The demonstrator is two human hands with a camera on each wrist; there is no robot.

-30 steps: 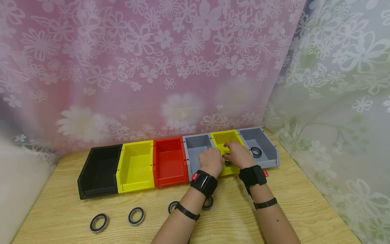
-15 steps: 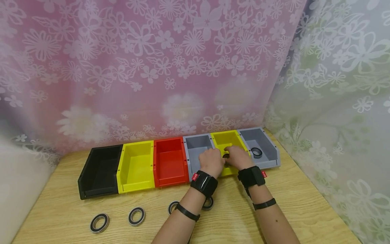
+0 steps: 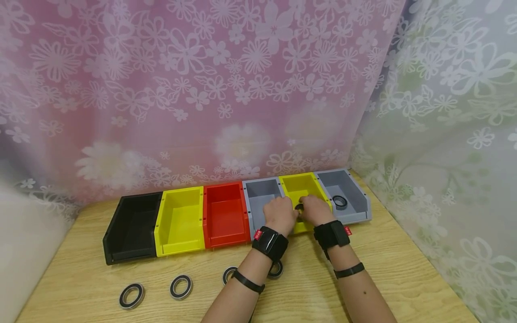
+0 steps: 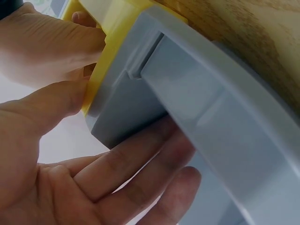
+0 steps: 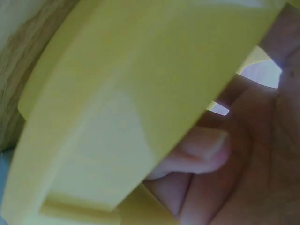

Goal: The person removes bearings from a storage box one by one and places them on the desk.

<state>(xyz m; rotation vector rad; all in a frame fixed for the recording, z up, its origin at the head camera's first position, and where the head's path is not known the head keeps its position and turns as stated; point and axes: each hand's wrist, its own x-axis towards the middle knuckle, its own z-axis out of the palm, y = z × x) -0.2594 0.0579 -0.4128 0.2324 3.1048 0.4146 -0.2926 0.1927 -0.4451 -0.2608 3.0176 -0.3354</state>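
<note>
My left hand (image 3: 279, 214) straddles the wall between a grey bin (image 4: 234, 112) and the right-hand yellow bin (image 3: 296, 181). In the left wrist view its fingers (image 4: 136, 173) lie on the grey side, and its thumb rests by the yellow edge. Curled down inside that yellow bin, my right hand (image 3: 316, 209) grips a dark ball bearing (image 3: 299, 207), which shows only partly between the two hands. The right wrist view has the yellow bin's front (image 5: 112, 108) covering the bearing and much of the right hand (image 5: 248, 154).
Another bearing (image 3: 339, 202) lies in the far-right grey bin (image 3: 359, 217). Black (image 3: 133, 224), yellow (image 3: 181, 220) and red bins (image 3: 226, 213) continue the row leftward. Several bearings (image 3: 181, 286) lie on the wooden table (image 3: 93, 273), some partly behind the left forearm. A floral curtain (image 3: 242, 89) hangs behind.
My right hand has shifted slightly left and its fingers have closed in on the bearing, which now sits a little higher and further left. The left hand stays put.
</note>
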